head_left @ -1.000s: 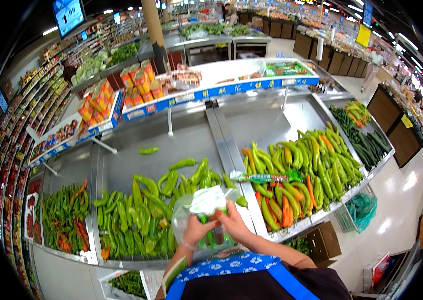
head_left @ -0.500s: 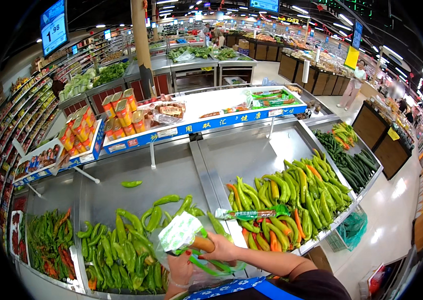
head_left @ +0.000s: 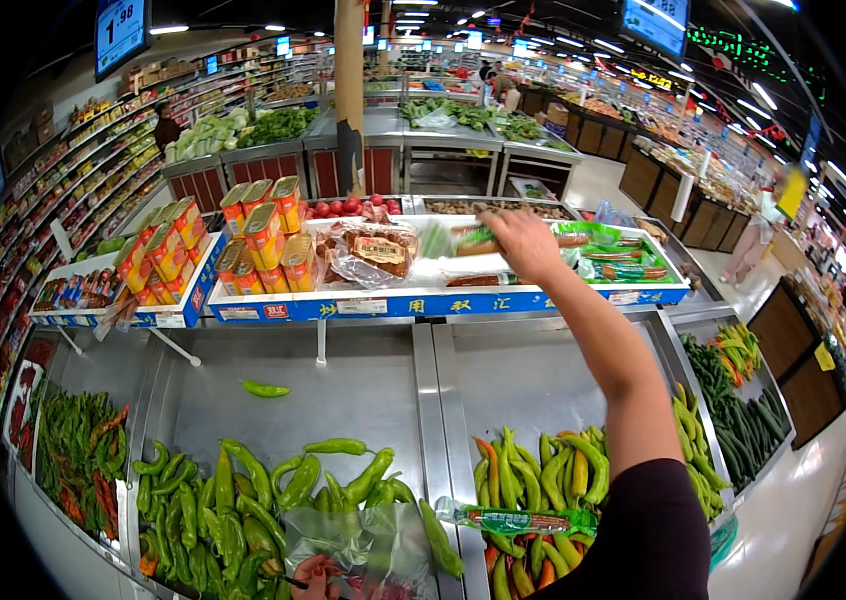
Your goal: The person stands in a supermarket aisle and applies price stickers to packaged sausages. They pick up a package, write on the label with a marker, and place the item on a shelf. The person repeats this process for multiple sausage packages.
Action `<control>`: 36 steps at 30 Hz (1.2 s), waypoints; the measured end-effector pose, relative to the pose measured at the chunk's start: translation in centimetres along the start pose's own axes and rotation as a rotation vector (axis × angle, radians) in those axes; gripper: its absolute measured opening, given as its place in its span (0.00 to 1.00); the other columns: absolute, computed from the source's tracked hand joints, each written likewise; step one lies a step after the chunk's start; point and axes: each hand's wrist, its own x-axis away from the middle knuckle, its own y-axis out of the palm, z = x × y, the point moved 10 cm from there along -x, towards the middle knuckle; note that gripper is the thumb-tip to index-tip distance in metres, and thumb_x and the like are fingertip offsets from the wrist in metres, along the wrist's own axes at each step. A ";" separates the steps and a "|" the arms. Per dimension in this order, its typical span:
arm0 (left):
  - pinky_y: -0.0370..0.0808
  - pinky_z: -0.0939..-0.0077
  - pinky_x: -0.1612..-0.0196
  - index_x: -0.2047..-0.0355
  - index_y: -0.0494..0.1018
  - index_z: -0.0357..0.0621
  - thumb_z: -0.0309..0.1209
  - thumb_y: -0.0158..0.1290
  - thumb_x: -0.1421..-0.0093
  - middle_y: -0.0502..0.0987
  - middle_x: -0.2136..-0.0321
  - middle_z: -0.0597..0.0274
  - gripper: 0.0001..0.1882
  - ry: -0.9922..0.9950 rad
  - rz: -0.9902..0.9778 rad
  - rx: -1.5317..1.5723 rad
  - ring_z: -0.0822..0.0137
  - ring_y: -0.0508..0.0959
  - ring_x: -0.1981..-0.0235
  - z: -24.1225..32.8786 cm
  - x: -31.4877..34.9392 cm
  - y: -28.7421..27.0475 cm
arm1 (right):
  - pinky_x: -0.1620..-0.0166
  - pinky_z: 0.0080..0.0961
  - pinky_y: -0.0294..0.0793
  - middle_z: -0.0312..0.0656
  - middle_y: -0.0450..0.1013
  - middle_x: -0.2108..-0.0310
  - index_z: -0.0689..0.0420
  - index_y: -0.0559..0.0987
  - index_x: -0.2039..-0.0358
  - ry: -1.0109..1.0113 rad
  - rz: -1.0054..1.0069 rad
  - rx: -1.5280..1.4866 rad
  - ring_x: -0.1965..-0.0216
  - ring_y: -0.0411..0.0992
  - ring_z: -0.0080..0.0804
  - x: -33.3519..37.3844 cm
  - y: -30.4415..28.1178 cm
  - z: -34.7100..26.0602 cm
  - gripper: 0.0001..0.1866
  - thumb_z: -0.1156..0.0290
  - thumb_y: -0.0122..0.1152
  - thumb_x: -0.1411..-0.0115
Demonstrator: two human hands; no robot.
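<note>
My right hand [head_left: 523, 245] reaches out over the raised white shelf, fingers closed round a packaged sausage [head_left: 474, 240] in green-and-clear wrapping. The pack's left end is smeared by motion. At the lower edge my left hand [head_left: 315, 578] shows only in part, its fingers pinching a clear plastic bag [head_left: 371, 535] above the green peppers [head_left: 228, 510]. The bag's contents are hard to make out. Another wrapped sausage [head_left: 528, 521] lies across the peppers on the right, below my right arm. More green-wrapped sausages [head_left: 628, 262] rest at the shelf's right end.
Stacked orange cans [head_left: 263, 237] and a bagged dark meat product [head_left: 368, 253] stand left on the shelf. Its blue front edge [head_left: 398, 307] overhangs the metal bins. A pillar [head_left: 349, 100] rises behind. Cucumbers [head_left: 743, 430] lie at the right; a person [head_left: 753, 235] stands in the aisle.
My right hand has moved from beside the left, low over the peppers, up and forward to the shelf with the sausage. The left hand has dropped toward the lower edge. The view has shifted.
</note>
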 end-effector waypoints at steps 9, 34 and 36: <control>0.60 0.85 0.83 0.54 0.69 0.37 0.27 0.49 0.35 0.75 0.66 0.60 0.10 -0.011 0.020 -0.018 0.72 0.73 0.72 -2.2 -0.9 0.6 | 0.60 0.38 0.75 0.43 0.76 0.63 0.51 0.76 0.56 0.147 0.087 -0.623 0.62 0.75 0.44 13.5 1.2 -10.9 0.16 0.68 0.63 0.47; 0.62 0.84 0.81 0.61 0.71 0.41 0.31 0.49 0.35 0.70 0.75 0.66 0.07 -0.110 -0.310 -0.290 0.77 0.66 0.79 -2.9 0.6 12.8 | 0.46 0.43 0.66 0.47 0.60 0.40 0.48 0.64 0.38 0.272 -0.669 -0.386 0.42 0.61 0.45 44.8 -0.6 -30.3 0.34 0.62 0.58 0.47; 0.62 0.84 0.81 0.61 0.71 0.41 0.30 0.48 0.35 0.70 0.74 0.66 0.07 -0.110 -0.315 -0.296 0.77 0.66 0.79 -3.1 0.6 13.1 | 0.46 0.42 0.66 0.48 0.61 0.42 0.47 0.64 0.39 0.335 -0.646 -0.361 0.43 0.62 0.45 44.2 -1.1 -29.5 0.32 0.64 0.56 0.46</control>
